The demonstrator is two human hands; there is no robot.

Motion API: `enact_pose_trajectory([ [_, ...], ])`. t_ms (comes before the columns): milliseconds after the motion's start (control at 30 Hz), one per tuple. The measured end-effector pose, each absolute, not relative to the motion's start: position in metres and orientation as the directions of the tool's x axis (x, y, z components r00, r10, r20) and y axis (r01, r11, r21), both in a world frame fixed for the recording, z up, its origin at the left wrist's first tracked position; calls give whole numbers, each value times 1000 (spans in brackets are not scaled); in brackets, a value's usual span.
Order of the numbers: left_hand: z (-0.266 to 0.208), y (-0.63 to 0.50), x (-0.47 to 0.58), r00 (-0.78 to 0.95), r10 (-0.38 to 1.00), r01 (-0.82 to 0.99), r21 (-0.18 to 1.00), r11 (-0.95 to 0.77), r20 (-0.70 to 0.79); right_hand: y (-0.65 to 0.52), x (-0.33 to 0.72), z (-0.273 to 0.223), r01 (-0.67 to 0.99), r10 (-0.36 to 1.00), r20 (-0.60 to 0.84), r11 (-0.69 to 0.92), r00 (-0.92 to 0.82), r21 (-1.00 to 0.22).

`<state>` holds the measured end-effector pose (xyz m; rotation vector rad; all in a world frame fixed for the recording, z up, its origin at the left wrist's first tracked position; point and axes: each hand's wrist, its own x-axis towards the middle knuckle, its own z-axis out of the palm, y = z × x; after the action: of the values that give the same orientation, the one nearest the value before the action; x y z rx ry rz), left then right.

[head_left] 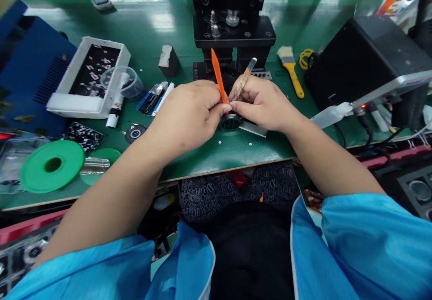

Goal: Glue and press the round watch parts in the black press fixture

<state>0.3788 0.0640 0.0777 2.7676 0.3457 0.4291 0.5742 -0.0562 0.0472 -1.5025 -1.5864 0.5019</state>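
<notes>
My left hand (192, 115) is closed in a pinch around an orange plastic pry stick (218, 73), its pointed end up. Close beside it, my right hand (266, 102) is closed on a slim tool with a tan wrapped grip (242, 84) and a rounded metallic tip pointing up. The thumbs of both hands nearly meet over a round black part like a watch case (231, 122), which is mostly covered by the fingers. A flat light-coloured strip (254, 129) lies by the right hand. Two tiny white-and-red dots (250, 144) rest on the green bench.
A black press fixture (234, 32) stands just beyond my hands. Leftward are a white tray (123, 55) of small pieces, a clear cup (133, 88), a round black module (135, 132) and a green spool (69, 167). Rightward are a yellow-handled brush (293, 75) and a black box (357, 52).
</notes>
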Motion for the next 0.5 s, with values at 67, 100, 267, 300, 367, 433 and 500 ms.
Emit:
enact_pose_trajectory([
  [67, 78, 65, 378, 941, 219, 142, 286, -948, 257, -56, 574, 48, 592, 943, 313, 192, 109, -783],
  [100, 77, 65, 377, 947, 187, 116, 265, -957, 262, -56, 573, 48, 590, 944, 311, 190, 110, -785],
  [267, 78, 65, 374, 948, 64, 1, 200, -980, 312, -57, 571, 49, 596, 945, 298, 165, 132, -786],
  [300, 78, 64, 375, 950, 52, -8, 192, -981, 307, -58, 570, 49, 598, 945, 298, 162, 134, -785],
  [367, 77, 64, 375, 954, 45, -11, 186, -982, 296, -58, 570, 49, 607, 945, 298, 160, 132, -778],
  [433, 76, 64, 377, 943, 84, 13, 220, -976, 321, -57, 571, 48, 615, 942, 311, 171, 127, -770],
  [500, 76, 64, 377, 917, 178, 70, 296, -952, 356, -57, 571, 47, 620, 936, 330, 186, 125, -762],
])
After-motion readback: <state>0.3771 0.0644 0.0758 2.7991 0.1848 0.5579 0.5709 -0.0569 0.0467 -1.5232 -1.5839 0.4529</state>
